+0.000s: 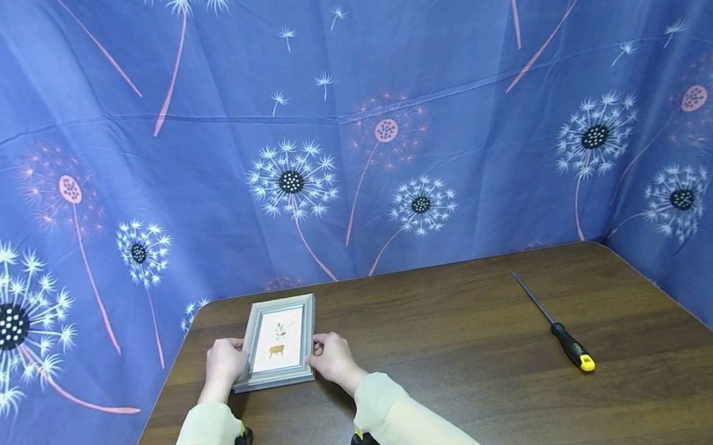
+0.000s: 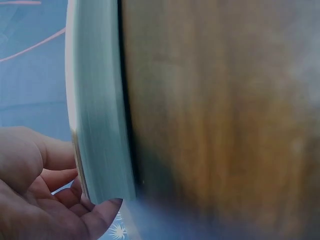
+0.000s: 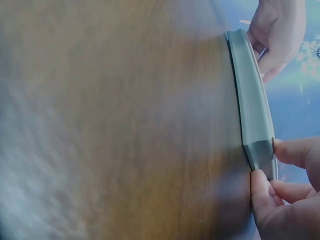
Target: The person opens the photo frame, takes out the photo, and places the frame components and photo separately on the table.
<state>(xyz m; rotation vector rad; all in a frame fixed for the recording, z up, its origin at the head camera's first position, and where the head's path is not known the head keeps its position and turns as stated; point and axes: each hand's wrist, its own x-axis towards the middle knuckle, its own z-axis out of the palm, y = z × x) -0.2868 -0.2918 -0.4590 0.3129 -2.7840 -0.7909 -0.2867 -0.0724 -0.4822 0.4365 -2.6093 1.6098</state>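
Note:
A pale grey-blue picture frame [image 1: 256, 383] lies face up at the left of the table, showing a print of a plant above a small orange stool. My left hand [image 1: 225, 364] grips its left side; in the left wrist view, the fingers [image 2: 102, 218] curl round the frame's edge [image 2: 102, 100]. On the opposite side, my right hand [image 1: 336, 359] pinches the frame near its lower right part. The right wrist view shows thumb and fingers on the frame's corner [image 3: 260, 150]. Whether the frame's underside touches the tabletop everywhere, I cannot tell.
A screwdriver [image 1: 568, 345] with a black and yellow handle lies on the right of the brown wooden table [image 1: 434, 358], its shaft pointing to the back. A blue curtain [image 1: 479, 153] with dandelion prints hangs behind and at both sides.

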